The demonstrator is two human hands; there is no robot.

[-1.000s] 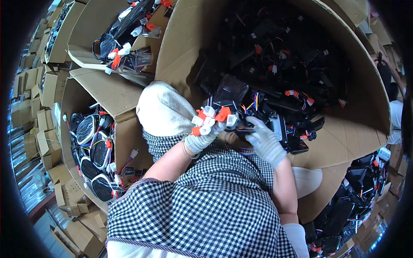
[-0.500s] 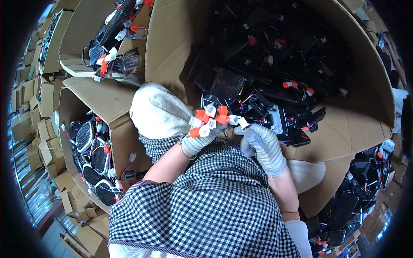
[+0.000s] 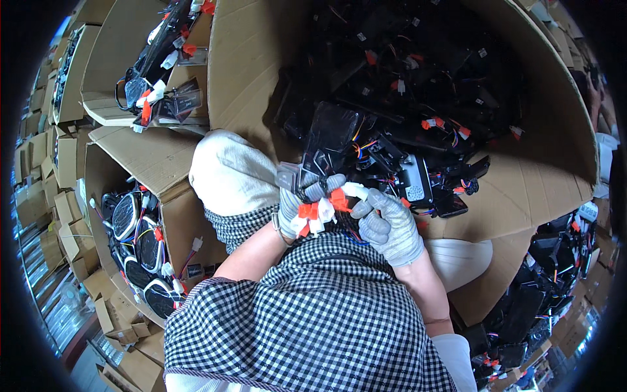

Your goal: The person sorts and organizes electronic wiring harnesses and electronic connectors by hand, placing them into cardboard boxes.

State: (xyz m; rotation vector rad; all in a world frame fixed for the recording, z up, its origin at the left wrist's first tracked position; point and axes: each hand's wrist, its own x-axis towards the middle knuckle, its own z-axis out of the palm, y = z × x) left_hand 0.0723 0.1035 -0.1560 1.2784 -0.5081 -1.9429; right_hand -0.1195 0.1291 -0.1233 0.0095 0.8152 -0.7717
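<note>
My gloved left hand [image 3: 291, 208] is closed round a bunch of red and white wire connectors [image 3: 316, 213], which hang below its fingers. Black wrapped pieces [image 3: 294, 175] stick out above the same hand. Close by on the right, my gloved right hand [image 3: 394, 228] pinches a white connector [image 3: 354, 190] between thumb and forefinger. That connector is right beside a red one at the edge of the bunch. Dark wires run down between the two hands, partly hidden by the fingers.
A big cardboard box [image 3: 542, 189] full of black wired units [image 3: 418, 179] opens in front of me. At the left, another box [image 3: 189, 228] holds oval black parts with pale rims [image 3: 127, 212]. More black units [image 3: 522, 313] lie at the lower right.
The left hand has turned, so the connectors now hang downward and the black pieces show above. My right hand has shifted slightly down, its fingers still at a white connector.
</note>
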